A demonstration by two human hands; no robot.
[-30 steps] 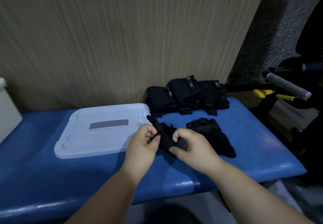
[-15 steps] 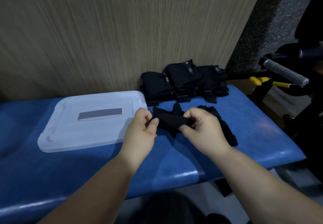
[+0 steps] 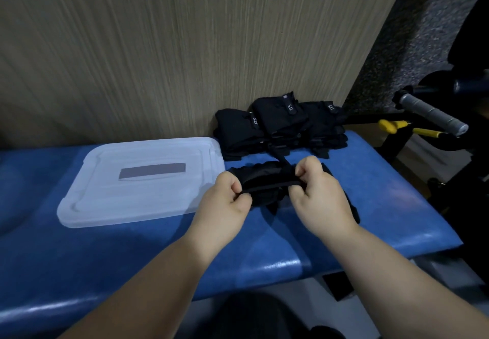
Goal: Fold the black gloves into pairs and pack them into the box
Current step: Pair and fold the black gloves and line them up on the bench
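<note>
One glove (image 3: pixel 264 184) mid-fold: our left hand (image 3: pixel 225 203) and right hand (image 3: pixel 321 195) pinch its ends with curled fingers (image 3: pixel 308 166), just right of the lid (image 3: pixel 137 195). Pile (image 3: pixel 280 127) far right isn't boxed yet, so we'd guess loads left.

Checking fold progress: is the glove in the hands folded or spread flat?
Folded over, not flat: the left hand and right hand pinch the ends of the glove, bunched into a narrow band above the bench.

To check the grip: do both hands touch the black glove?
Touching. The head view shows left hand and right hand pinching the black glove between them.
</note>
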